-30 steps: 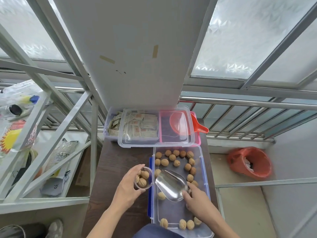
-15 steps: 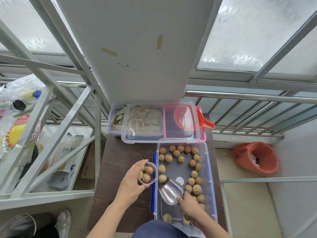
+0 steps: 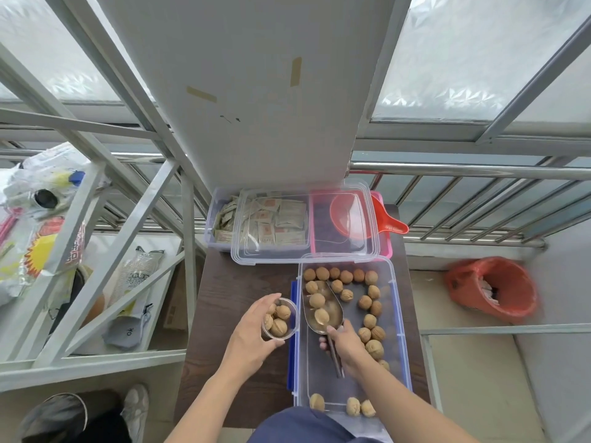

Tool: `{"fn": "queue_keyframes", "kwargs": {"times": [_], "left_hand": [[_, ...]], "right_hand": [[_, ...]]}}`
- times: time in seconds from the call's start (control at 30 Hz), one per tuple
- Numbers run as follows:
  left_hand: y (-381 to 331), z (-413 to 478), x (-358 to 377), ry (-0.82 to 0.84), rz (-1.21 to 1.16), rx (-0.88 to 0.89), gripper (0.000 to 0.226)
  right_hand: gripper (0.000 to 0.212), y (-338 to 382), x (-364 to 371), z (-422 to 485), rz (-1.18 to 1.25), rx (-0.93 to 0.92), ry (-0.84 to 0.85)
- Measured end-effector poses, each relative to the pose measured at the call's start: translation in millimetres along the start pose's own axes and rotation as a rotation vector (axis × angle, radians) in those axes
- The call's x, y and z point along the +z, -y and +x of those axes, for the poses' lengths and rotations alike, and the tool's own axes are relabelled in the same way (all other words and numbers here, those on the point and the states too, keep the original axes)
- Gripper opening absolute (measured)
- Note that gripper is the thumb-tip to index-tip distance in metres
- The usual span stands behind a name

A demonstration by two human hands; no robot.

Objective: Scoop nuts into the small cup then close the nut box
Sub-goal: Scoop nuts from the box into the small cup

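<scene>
Now mid-scoop. Right hand [image 3: 347, 345] closed round the handle of the metal scoop [image 3: 323, 310], bowl pointing to 12 o'clock inside the open nut box [image 3: 399, 330], two walnuts [image 3: 317, 300] lying in the bowl. Left hand [image 3: 252, 334] wrapped about the small cup [image 3: 281, 318], fingers curled on its 9 o'clock side; cup sits just beside the box's left wall, on or just above the dark tabletop [image 3: 217, 295], which I cannot tell. Cup already holds several walnuts, near the rim.

Judgement on the step: lift the scoop level so the two nuts don't roll off the open front, swing it toward 9 o'clock over the box wall, bring the lip right over the cup mouth, then tip slowly. Cup looks nearly full, so nuts may bounce out; left hand should keep it steady and close to the box.

Clear lid [image 3: 303, 225] lies at 12 o'clock across two other containers, well apart from the hands.

Hard to make out: scoop handle mostly hidden in the palm; box's near end cut off by a dark blue garment [image 3: 297, 426].
</scene>
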State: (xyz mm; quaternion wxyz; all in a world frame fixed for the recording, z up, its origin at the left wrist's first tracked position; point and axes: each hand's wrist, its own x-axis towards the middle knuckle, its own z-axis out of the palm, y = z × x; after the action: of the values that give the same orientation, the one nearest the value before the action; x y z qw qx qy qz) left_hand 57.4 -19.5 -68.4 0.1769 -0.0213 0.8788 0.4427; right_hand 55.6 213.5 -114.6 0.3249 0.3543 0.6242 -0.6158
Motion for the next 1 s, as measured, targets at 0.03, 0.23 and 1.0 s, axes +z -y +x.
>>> {"fn": "queue_keyframes", "kwargs": {"times": [0.03, 0.23, 1.0], "left_hand": [[0, -1, 0, -0.004, 0.0, 0.003, 0.101], [-1, -2, 0, -0.013, -0.008, 0.01, 0.099], [-4, -4, -2, -0.022, -0.083, 0.015, 0.098]], "right_hand": [[0.022, -2, -4, -1, 0.008, -0.006, 0.018], [0.022, -6, -30, -22, 0.004, -0.025, 0.134], [0.019, 86, -30, -138, -1.02, -0.417, 0.045]]}}
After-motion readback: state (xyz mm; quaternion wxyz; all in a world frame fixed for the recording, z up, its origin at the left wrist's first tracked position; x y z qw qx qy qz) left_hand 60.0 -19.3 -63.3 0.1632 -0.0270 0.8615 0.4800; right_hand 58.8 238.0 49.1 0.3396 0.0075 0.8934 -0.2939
